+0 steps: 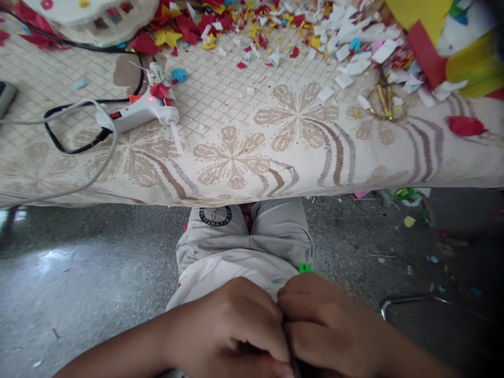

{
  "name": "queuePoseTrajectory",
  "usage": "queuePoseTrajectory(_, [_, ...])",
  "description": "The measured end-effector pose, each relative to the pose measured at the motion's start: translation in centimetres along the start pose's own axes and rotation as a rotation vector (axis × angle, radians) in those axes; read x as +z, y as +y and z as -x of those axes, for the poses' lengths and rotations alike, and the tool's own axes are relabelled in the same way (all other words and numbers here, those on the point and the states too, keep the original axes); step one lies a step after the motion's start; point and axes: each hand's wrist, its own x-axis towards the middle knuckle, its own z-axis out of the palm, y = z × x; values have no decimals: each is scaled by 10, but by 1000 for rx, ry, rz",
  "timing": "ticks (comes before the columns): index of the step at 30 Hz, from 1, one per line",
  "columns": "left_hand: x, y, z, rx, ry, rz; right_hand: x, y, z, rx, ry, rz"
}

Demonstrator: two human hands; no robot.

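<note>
Both hands are low over the lap, knuckles touching. The left hand [232, 328] and right hand [326, 325] have their fingers curled together around a green scrap [305, 268], of which only a tip shows above the right hand. A glue gun [142, 111] lies on the worktop [236, 152], well apart, beside paper scraps [299, 26] and scissors [386, 101].

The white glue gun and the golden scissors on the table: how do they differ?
The white glue gun lies on the left, corded, its red light on; the golden scissors lie on the right, cordless, among paper scraps. Both rest on the patterned tablecloth, away from both hands.
</note>
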Motion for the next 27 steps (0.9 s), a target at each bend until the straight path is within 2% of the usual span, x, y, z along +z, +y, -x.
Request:
queuePoseTrajectory(11, [3, -2, 2, -33, 11, 93, 2, 2, 4, -20, -75, -3])
queuePoseTrajectory(16, [2, -3, 5, -45, 15, 82, 4, 2, 3, -19, -46, 2])
queuePoseTrajectory(21, [2, -1, 7, -42, -41, 78, 7, 1, 3, -5, -13, -17])
queuePoseTrajectory(27, [4, -1, 8, -55, -44, 25, 11, 3, 9, 15, -38, -4])
